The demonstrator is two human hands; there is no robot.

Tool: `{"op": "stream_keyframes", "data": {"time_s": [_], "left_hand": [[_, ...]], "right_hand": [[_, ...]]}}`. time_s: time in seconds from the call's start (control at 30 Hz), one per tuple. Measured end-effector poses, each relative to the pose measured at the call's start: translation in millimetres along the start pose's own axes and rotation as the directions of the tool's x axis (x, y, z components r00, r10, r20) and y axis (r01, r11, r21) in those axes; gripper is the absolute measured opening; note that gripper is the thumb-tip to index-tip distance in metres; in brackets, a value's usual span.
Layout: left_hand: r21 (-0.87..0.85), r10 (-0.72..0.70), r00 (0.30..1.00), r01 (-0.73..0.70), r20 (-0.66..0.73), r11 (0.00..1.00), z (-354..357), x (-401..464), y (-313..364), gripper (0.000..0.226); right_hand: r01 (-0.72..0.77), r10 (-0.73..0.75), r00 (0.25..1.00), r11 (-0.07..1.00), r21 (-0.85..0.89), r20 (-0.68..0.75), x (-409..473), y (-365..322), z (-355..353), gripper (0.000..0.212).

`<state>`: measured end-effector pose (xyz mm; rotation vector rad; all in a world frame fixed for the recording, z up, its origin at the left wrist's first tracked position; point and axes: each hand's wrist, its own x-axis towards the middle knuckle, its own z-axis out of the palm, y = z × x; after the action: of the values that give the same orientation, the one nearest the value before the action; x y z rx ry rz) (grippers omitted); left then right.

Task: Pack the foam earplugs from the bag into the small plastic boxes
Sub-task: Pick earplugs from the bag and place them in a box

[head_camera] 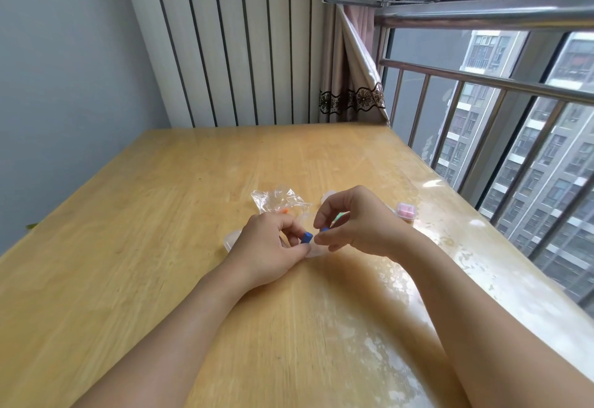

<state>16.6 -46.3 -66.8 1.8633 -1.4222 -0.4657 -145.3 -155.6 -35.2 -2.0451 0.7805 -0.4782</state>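
Left hand [270, 248] grip pinched a blue earplug [307, 237]; right hand [356, 219] grip pinched another blue earplug [324, 230], above the tabletop [144, 214].

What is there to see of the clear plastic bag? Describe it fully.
The clear plastic bag lies crumpled and nearly flat on the wooden table, just beyond the left hand. It is thin, glossy, creased film. Something orange, likely an earplug, shows at its near edge by the fingers. Whether the hand touches it cannot be told.
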Motion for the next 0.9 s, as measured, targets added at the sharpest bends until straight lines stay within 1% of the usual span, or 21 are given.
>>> {"op": "stream_keyframes", "data": {"time_s": [0.07,0.13,0.2,0.27,0.37,0.47,0.6,0.77,0.83,0.9], "left_hand": [[-0.013,-0.019,1.000,0.020,0.014,1.000,1,0,2,0.009],[-0.007,-0.024,1.000,0.024,0.016,1.000,0,-1,3,0.008],[0.002,-0.026,1.000,0.025,0.016,1.000,-1,-3,4,0.005],[-0.016,-0.026,1.000,0.026,0.002,1.000,0,-2,2,0.005],[-0.036,-0.016,1.000,0.017,0.010,0.999,1,0,0,0.015],[-0.020,0.006,1.000,-0.006,-0.004,1.000,0,1,-2,0.014],[-0.021,-0.008,0.999,0.007,-0.039,1.000,-2,0,-2,0.021],[-0.025,-0.047,0.998,0.046,-0.040,0.999,-4,-2,3,0.022],[-0.023,-0.040,0.998,0.039,-0.054,0.999,-3,-1,2,0.025],[-0.010,-0.015,0.998,0.014,-0.058,1.000,-3,-1,2,0.027]], "right_hand": [[0.047,-0.052,0.998,0.991,-0.127,-0.037,-1,-3,2,0.016],[0.091,-0.093,0.996,0.963,-0.255,0.001,-2,-7,7,0.015],[0.148,-0.142,0.989,0.905,-0.398,0.044,-3,-9,11,0.014],[0.165,-0.156,0.986,0.876,-0.453,0.057,-3,-11,11,0.015],[0.165,-0.149,0.986,0.883,-0.440,0.071,-5,-12,9,0.019],[0.166,-0.160,0.986,0.897,-0.410,0.049,-5,-13,10,0.014],[0.142,-0.143,0.989,0.929,-0.341,0.023,-3,-10,11,0.015],[0.113,-0.094,0.992,0.955,-0.276,0.083,0,-2,7,0.015],[0.109,-0.082,0.989,0.967,-0.232,0.120,1,2,3,0.010],[0.100,-0.076,0.988,0.978,-0.181,0.138,1,4,1,0.010]]}}
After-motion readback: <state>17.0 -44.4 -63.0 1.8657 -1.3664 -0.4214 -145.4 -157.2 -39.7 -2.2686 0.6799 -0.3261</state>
